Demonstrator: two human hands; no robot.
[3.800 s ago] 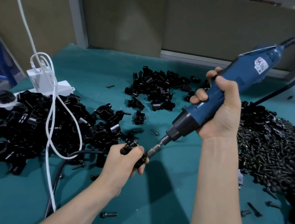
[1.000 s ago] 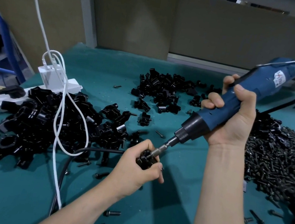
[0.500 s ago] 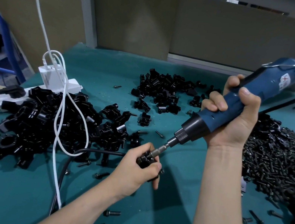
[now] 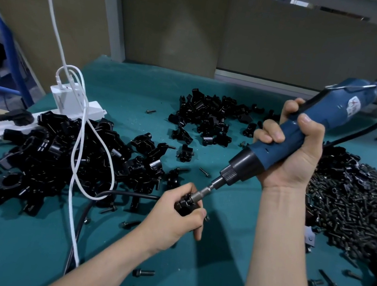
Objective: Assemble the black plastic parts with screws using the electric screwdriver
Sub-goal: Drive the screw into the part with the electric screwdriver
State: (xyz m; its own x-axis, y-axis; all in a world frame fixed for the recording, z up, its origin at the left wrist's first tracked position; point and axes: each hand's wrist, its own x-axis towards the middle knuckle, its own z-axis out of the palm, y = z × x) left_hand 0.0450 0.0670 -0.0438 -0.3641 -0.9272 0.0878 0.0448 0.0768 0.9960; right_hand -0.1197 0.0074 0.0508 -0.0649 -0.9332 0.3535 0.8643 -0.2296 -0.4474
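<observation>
A person's two bare hands work above a teal table (image 4: 207, 285). The left hand (image 4: 175, 218), low in the middle, has its fingers curled round a small black plastic part (image 4: 184, 204). The right hand (image 4: 291, 151), higher and to the right, grips a blue electric screwdriver (image 4: 315, 130) that slants down to the left, its metal bit (image 4: 206, 192) touching the top of the held part. A heap of black parts (image 4: 54, 154) lies to the left under a looping white cable (image 4: 80, 138), a smaller heap (image 4: 208, 118) lies behind, and a big pile of screws (image 4: 357, 208) lies to the right.
</observation>
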